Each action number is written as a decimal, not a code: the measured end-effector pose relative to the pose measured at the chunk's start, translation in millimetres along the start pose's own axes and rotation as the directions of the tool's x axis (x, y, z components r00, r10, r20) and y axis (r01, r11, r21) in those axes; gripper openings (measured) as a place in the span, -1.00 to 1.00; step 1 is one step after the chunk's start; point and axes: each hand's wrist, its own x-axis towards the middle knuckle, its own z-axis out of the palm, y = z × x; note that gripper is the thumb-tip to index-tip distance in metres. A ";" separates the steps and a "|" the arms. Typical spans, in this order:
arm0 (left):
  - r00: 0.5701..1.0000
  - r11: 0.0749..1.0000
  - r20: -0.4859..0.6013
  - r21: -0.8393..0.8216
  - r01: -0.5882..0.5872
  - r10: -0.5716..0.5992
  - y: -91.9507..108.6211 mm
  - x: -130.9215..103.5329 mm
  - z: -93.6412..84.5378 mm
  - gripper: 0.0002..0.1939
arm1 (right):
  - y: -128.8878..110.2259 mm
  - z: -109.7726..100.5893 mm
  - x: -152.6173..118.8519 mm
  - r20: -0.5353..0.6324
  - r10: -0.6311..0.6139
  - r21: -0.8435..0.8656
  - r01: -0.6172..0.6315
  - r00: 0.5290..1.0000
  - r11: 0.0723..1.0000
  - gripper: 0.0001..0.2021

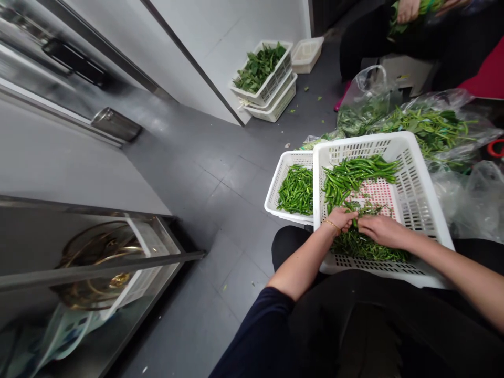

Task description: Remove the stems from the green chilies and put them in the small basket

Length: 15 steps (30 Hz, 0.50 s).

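Observation:
A large white plastic basket (427,210) rests on my lap. Long green chili peppers (358,173) lie in its far part, and a dark green heap of thin stems (366,247) lies at the near side. Over the basket, my left hand (342,218) pinches a green chili pepper (355,222), mostly hidden by the fingers. Close beside it, my right hand (380,230) has its fingers pressed together at the same pepper; what exactly they grip is too small to make out.
Left of my basket stands a smaller white basket (270,199) of green chilies. Plastic bags of leafy greens (429,126) lie beyond. Stacked baskets (275,107) with leaves stand by the wall. A co-worker's hand (408,10) holds greens at upper right. A metal shelf (173,257) is left.

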 end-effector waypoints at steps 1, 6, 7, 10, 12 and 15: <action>1.000 1.000 -0.019 0.020 -0.017 0.017 0.9 -0.4 -1.3 -0.69 | -0.2 -1.2 -1.3 0.055 -0.044 0.035 0.042 0.998 0.999 -0.70; 0.954 0.969 -0.259 -0.146 -0.197 0.155 11.2 -3.6 -10.7 -0.74 | 20.9 -9.5 34.9 0.132 0.303 -0.093 -0.293 0.944 0.952 -0.57; 0.952 0.951 -0.259 -0.217 -0.220 0.161 13.0 -4.2 -11.8 -0.77 | 25.1 -9.7 46.4 0.075 0.387 -0.122 -0.376 0.919 0.918 -0.54; 0.968 0.916 -0.204 -0.340 -0.210 0.146 14.5 -5.3 -12.3 -0.80 | 32.3 -4.6 71.4 -0.002 0.503 -0.112 -0.500 0.864 0.859 -0.61; 0.974 0.930 -0.186 -0.316 -0.187 0.133 12.3 -4.6 -11.0 -0.77 | 34.2 0.9 72.6 -0.001 0.537 -0.069 -0.536 0.843 0.841 -0.70; 0.975 0.964 -0.178 -0.203 -0.170 0.135 6.8 -1.4 -7.5 -0.69 | 32.8 5.4 50.9 -0.056 0.503 0.092 -0.498 0.862 0.863 -0.74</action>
